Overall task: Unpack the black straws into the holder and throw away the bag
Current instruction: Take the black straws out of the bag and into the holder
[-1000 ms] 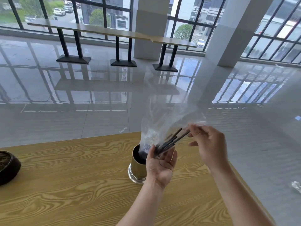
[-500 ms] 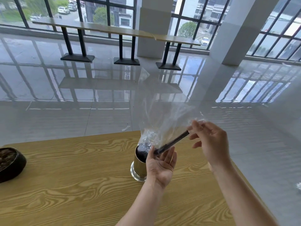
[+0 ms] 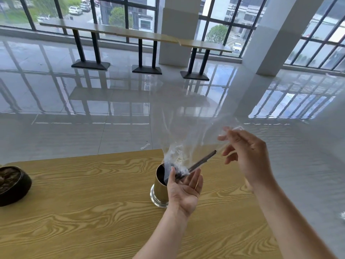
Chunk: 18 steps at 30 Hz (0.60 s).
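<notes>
A gold metal holder (image 3: pixel 159 191) stands upright on the wooden table (image 3: pixel 78 217). My left hand (image 3: pixel 183 189), palm up just right of the holder's mouth, pinches the lower end of a bundle of black straws (image 3: pixel 200 162) together with the crumpled neck of a clear plastic bag (image 3: pixel 188 135). The straws slant up to the right, their top ends free. My right hand (image 3: pixel 246 156) hovers beside those top ends and pinches the bag's upper edge between thumb and fingers. The bag billows upward over the holder.
A dark round bowl (image 3: pixel 13 186) sits at the table's left edge. The table's far edge runs just behind the holder, and its right edge passes under my right forearm. Beyond lie a glossy tiled floor, a long bench table (image 3: pixel 134 34) and a white pillar.
My right hand has let go of the straw tips and moved up and right, now holding only the bag's edge. The straws have slid lower toward the holder.
</notes>
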Each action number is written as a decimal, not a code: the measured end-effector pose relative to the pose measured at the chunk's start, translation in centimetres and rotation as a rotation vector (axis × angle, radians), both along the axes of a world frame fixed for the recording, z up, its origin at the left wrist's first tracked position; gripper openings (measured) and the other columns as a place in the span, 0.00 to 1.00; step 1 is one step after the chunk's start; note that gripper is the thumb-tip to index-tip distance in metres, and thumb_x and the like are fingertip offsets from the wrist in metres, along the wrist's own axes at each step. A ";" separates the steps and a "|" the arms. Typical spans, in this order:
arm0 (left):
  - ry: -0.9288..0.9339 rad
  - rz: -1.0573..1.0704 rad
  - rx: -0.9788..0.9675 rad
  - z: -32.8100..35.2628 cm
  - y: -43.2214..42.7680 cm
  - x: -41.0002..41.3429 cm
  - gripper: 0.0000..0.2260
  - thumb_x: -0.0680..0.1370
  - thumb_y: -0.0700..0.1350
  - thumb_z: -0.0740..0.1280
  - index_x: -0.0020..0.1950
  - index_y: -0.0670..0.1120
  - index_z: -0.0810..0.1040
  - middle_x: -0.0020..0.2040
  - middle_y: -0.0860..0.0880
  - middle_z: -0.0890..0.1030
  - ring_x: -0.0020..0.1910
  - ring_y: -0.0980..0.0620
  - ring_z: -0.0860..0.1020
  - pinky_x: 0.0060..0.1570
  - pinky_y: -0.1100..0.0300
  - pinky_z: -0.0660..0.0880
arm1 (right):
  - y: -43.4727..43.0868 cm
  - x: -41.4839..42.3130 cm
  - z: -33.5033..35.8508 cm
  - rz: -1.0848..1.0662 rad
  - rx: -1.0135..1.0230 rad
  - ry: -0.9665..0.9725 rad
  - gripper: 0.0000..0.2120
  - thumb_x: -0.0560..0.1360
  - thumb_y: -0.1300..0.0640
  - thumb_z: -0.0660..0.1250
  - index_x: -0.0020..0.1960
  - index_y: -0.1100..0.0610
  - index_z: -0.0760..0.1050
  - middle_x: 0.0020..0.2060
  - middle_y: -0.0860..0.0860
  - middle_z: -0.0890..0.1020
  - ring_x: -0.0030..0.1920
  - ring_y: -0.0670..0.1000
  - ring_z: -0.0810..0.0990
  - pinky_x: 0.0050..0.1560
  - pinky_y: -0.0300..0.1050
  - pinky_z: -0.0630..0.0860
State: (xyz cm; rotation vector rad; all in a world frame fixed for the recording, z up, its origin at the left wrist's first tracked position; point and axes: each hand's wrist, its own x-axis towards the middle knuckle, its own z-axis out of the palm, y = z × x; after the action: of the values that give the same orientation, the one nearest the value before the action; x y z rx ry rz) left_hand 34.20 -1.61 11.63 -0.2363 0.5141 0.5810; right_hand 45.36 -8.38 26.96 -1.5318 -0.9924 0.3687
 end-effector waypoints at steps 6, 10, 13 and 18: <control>-0.017 0.013 0.007 0.0 0.0 0.2 0.34 0.74 0.61 0.71 0.67 0.34 0.73 0.54 0.36 0.84 0.51 0.40 0.85 0.52 0.49 0.81 | 0.4 0.0 -0.6 0.020 0.008 -0.009 0.07 0.75 0.46 0.73 0.45 0.48 0.86 0.40 0.59 0.86 0.31 0.53 0.81 0.30 0.50 0.80; -0.019 -0.004 0.020 0.2 0.2 0.1 0.33 0.73 0.60 0.72 0.64 0.34 0.75 0.53 0.36 0.84 0.50 0.41 0.85 0.51 0.49 0.82 | 0.4 0.5 -1.3 0.051 0.043 0.061 0.07 0.78 0.50 0.71 0.49 0.50 0.86 0.43 0.54 0.88 0.34 0.52 0.83 0.31 0.47 0.81; -0.007 0.009 0.019 -0.1 0.2 0.0 0.32 0.74 0.59 0.71 0.66 0.34 0.74 0.54 0.37 0.84 0.51 0.41 0.84 0.50 0.49 0.82 | 0.5 0.6 -2.3 0.042 -0.094 -0.031 0.07 0.76 0.49 0.74 0.49 0.52 0.86 0.37 0.52 0.87 0.32 0.52 0.83 0.32 0.52 0.82; -0.034 0.008 0.047 -0.4 0.1 -0.2 0.32 0.71 0.60 0.72 0.60 0.33 0.76 0.51 0.36 0.85 0.49 0.40 0.86 0.50 0.48 0.82 | 1.0 0.4 -2.1 0.046 -0.121 -0.117 0.03 0.76 0.50 0.74 0.45 0.47 0.86 0.36 0.51 0.87 0.33 0.53 0.85 0.33 0.53 0.84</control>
State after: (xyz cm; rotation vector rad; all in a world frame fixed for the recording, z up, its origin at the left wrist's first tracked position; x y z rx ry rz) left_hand 34.03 -1.56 11.26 -0.2036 0.4659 0.5953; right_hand 45.80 -7.37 24.84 -1.6565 -1.1155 0.3809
